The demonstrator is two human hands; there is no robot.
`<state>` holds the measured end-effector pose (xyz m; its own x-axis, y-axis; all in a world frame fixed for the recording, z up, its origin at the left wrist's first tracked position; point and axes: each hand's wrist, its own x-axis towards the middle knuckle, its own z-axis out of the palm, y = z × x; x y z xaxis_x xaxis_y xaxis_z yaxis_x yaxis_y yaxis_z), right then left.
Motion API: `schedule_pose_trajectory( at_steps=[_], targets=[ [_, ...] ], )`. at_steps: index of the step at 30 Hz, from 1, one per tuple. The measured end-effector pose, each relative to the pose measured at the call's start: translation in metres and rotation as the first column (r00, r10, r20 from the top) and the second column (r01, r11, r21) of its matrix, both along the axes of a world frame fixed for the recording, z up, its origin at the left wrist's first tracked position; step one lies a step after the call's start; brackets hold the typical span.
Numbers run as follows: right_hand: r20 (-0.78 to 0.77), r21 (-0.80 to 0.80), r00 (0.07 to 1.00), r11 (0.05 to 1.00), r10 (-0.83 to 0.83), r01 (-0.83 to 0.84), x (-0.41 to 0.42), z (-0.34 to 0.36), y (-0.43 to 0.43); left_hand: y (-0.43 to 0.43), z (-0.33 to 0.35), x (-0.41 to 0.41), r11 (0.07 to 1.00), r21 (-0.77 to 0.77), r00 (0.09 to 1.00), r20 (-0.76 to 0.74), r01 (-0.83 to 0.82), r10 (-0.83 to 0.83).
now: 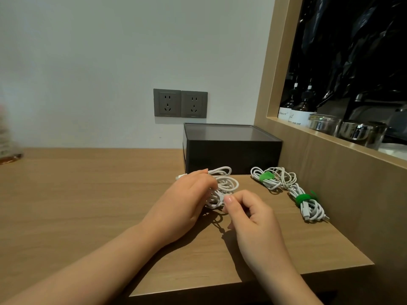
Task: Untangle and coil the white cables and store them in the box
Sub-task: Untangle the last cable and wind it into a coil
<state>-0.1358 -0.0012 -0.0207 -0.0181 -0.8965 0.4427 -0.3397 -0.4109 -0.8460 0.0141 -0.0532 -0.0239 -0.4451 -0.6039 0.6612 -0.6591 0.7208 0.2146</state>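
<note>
A tangled bundle of white cable lies on the wooden desk in front of a closed black box. My left hand grips the bundle's left side, fingers curled over the loops. My right hand pinches a strand at the bundle's near edge between thumb and forefinger. To the right lie two coiled white cables, each bound with a green tie: one near the box, the other closer to me. A thinner loose cable lies between them.
Two grey wall sockets sit above the box. A wooden side panel closes off the right, with a shelf holding dark bottles and glass jars. A blurred object stands at the far left.
</note>
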Motion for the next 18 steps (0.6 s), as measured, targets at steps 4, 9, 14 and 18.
schedule_pose_trajectory(
  at_steps=[4,9,14,18],
  targets=[
    [-0.037,0.000,0.998,0.999,0.044,-0.044,0.005,0.001,0.004,-0.001,0.002,-0.002,0.996,-0.086,0.999,0.030,-0.031,0.034],
    [-0.001,0.058,0.997,0.995,0.077,-0.077,0.007,0.001,0.004,-0.001,0.001,-0.001,0.996,-0.070,0.998,0.017,-0.058,0.059],
    [0.018,0.115,0.999,0.993,0.029,-0.031,0.005,-0.002,-0.002,0.000,0.003,0.006,0.994,0.113,0.996,-0.081,-0.013,0.022],
    [-0.042,0.096,0.998,0.995,0.040,-0.036,0.005,0.000,-0.001,0.006,0.004,0.011,0.980,0.178,0.996,-0.022,0.084,-0.081]
  ],
)
